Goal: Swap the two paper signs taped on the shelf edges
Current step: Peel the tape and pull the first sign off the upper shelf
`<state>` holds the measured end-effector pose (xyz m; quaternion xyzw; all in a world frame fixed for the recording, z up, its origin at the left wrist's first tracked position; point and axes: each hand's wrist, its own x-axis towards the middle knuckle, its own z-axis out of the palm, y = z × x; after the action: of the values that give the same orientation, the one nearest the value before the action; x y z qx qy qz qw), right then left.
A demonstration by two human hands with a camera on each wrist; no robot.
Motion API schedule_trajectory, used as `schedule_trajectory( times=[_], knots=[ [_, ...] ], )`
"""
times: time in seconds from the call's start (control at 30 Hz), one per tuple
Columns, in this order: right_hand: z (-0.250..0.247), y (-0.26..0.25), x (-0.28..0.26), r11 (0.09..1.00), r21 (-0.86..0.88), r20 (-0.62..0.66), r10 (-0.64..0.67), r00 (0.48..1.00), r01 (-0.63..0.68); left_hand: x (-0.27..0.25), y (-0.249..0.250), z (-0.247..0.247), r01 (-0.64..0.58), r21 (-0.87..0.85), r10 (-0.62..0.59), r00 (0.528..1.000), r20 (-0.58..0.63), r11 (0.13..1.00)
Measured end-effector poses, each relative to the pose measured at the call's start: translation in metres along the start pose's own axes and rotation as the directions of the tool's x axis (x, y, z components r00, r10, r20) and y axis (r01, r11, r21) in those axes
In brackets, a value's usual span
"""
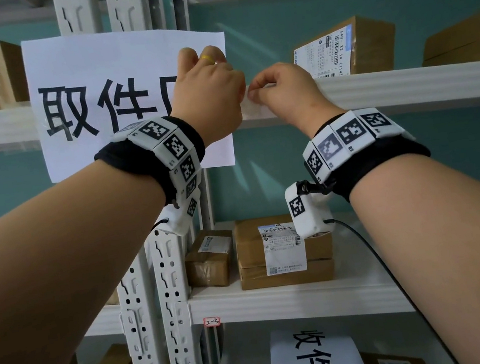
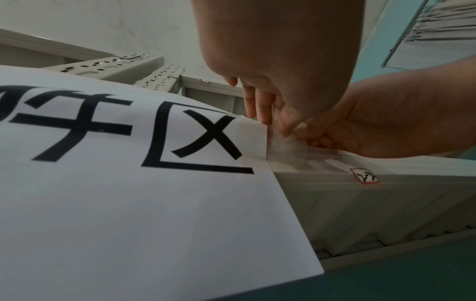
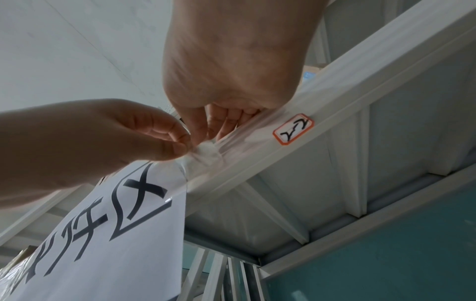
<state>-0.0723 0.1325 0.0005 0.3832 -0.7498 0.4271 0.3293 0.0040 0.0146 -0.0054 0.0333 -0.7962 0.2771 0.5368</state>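
Observation:
The upper sign (image 1: 117, 106), a white sheet with large black characters, hangs on the upper shelf edge (image 1: 404, 84). My left hand (image 1: 208, 75) pinches its right edge where the clear tape (image 3: 206, 151) joins it. My right hand (image 1: 275, 90) pinches that tape strip, which is bunched and partly lifted off the shelf edge (image 3: 347, 85). In the left wrist view the tape (image 2: 296, 150) stretches from the sign (image 2: 128, 183) to the shelf. The lower sign (image 1: 312, 356) hangs below the middle shelf edge (image 1: 280, 302).
Taped cardboard parcels (image 1: 282, 250) sit on the middle shelf, and more (image 1: 349, 46) on the upper one. Perforated white uprights (image 1: 169, 299) stand left of centre. A small orange-framed label (image 3: 293, 129) is stuck on the upper shelf edge just right of the tape.

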Motion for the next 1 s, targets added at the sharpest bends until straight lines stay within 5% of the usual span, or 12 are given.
schedule_trajectory(
  times=[1.0],
  knots=[
    [-0.0017,-0.0018,0.0011,0.994,0.1,0.056,0.025,0.998,-0.03,0.0055,0.0026,0.0033,0.011,-0.002,-0.012,0.997,-0.076,1.0]
  ],
)
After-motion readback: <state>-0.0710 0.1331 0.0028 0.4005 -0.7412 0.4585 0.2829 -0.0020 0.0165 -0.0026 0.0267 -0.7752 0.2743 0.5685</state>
